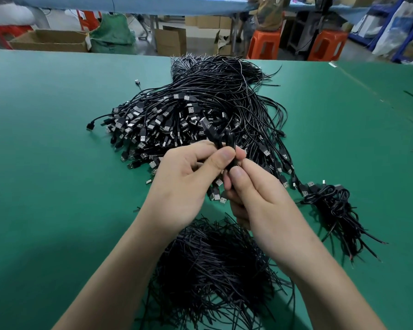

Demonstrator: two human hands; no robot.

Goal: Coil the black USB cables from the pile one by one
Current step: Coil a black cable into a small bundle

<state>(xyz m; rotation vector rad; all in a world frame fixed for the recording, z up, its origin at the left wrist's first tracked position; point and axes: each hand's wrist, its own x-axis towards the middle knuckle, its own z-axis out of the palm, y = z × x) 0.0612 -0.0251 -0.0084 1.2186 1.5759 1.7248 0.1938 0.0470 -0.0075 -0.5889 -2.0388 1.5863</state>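
— Head view, centre frame: where's the USB cable (214,136)?
— Pinched by curled fingers (221,159) of left hand (184,184) and right hand (255,198), plug (205,122) upward, over the pile (200,103) on the green counter (45,139). Possibly part-coiled.

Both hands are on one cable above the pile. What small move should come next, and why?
Probably one more wrap. The left hand and right hand both pinch the cable, its loops bunched between them and its plug sticking up; it has not joined the coiled bundles at the right.
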